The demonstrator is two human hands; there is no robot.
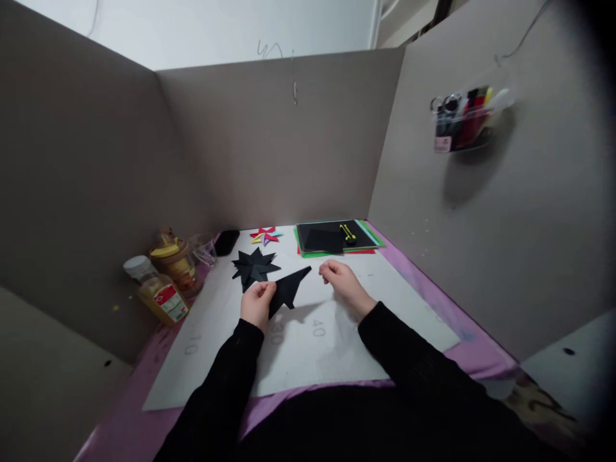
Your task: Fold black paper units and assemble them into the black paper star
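Observation:
Between the thumb and fingers of my left hand (257, 303) is a folded piece of black paper (287, 287), held above the white mat. One narrow tip of it points up and right. My right hand (341, 280) is just right of that tip, apart from the paper, its fingers curled together with nothing visible in them. Behind my left hand a black folded-paper star (254, 264) with several points lies on the mat. Farther back is a smaller multicoloured paper star (265, 236).
Coloured paper sheets (312, 241) are stacked at the back, with a yellow-and-black tool (347, 233) on top. A phone (226, 242), a plastic cup (204, 249), a brown pot (176, 264) and a glue bottle (163, 296) line the left. A pen holder (464, 125) hangs on the right panel.

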